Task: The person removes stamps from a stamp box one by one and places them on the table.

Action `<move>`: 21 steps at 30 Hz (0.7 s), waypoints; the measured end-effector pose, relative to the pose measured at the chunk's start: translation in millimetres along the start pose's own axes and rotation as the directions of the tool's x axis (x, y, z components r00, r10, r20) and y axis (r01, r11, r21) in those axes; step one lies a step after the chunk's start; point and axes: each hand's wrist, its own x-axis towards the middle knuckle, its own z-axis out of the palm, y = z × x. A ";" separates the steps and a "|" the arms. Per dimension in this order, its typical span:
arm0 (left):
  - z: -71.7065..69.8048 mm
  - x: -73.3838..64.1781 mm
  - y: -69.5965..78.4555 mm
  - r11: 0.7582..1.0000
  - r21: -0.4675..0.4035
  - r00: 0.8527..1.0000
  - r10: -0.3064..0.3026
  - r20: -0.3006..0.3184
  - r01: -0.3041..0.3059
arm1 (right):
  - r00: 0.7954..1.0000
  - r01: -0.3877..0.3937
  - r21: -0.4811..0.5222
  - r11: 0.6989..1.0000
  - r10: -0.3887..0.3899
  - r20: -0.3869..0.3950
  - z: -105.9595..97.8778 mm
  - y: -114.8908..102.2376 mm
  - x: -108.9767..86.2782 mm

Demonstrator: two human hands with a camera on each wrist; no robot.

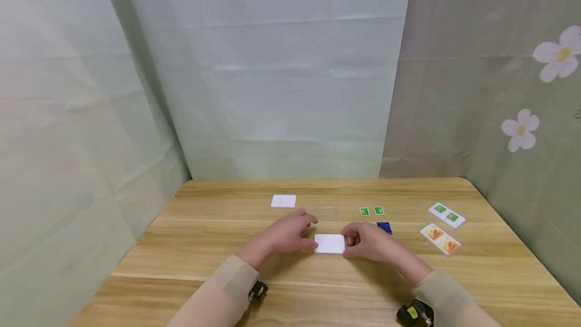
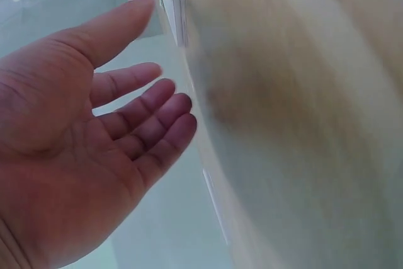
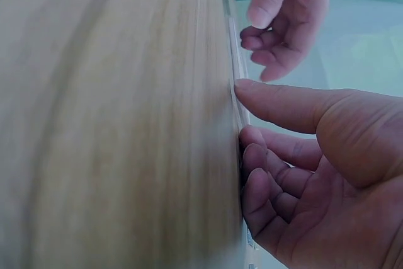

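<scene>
A white rectangular card lies on the wooden table between both hands; its edge looks layered in the left wrist view. At its right end, my right hand grips it, thumb at the near corner and index finger at the far corner. The other right fingers curl against the tabletop. My left hand is at the card's left side, with the thumb at its edge and the remaining fingers loosely bent, holding nothing. Just beyond the card lies a clear, transparent rectangular piece.
Another white card lies at the back left. Two small green squares and a dark blue piece, partly behind my right hand, are to the right. Farther right are a card with green squares and one with orange pictures.
</scene>
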 end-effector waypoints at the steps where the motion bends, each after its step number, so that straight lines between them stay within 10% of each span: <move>1: -1.5 0.6 -1.7 1.000 -0.001 1.000 -0.002 -0.010 0.002 | 1.000 -0.001 -0.001 1.000 0.001 0.000 0.1 -0.1 0.1; 11: -6.8 15.1 -18.3 1.000 0.017 0.994 -0.001 -0.109 0.003 | 1.000 -0.028 -0.013 1.000 0.027 -0.013 1.0 0.5 1.4; 21: -4.9 28.9 -20.9 0.998 0.030 0.995 -0.049 -0.084 0.052 | 1.000 -0.020 -0.002 1.000 0.020 -0.003 1.1 1.9 1.9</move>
